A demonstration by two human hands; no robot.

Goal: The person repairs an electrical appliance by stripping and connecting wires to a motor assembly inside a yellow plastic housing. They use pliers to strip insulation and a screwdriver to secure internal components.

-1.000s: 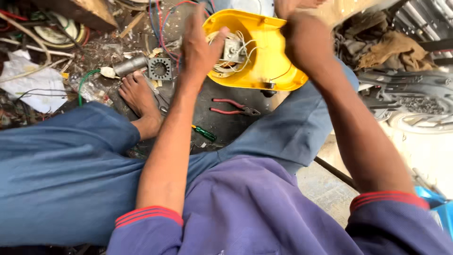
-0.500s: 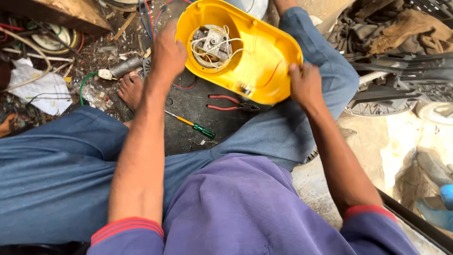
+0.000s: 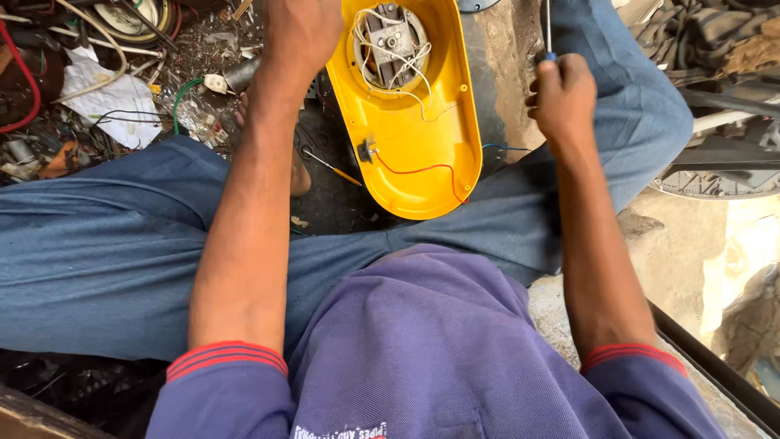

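Where it lies open side up on the floor between the person's legs, the yellow housing (image 3: 414, 154) is an elongated oval shell with a round well at its far end holding a small motor (image 3: 392, 42) wrapped in white wires; one red wire (image 3: 422, 171) crosses its bare lower half. There is one housing, one motor, two hands. The left hand (image 3: 299, 32) rests at the housing's left rim, its fingers out of sight, so I cannot tell their state. The right hand (image 3: 562, 93), apart to the right, has fingers curled tight around a screwdriver (image 3: 547, 32).
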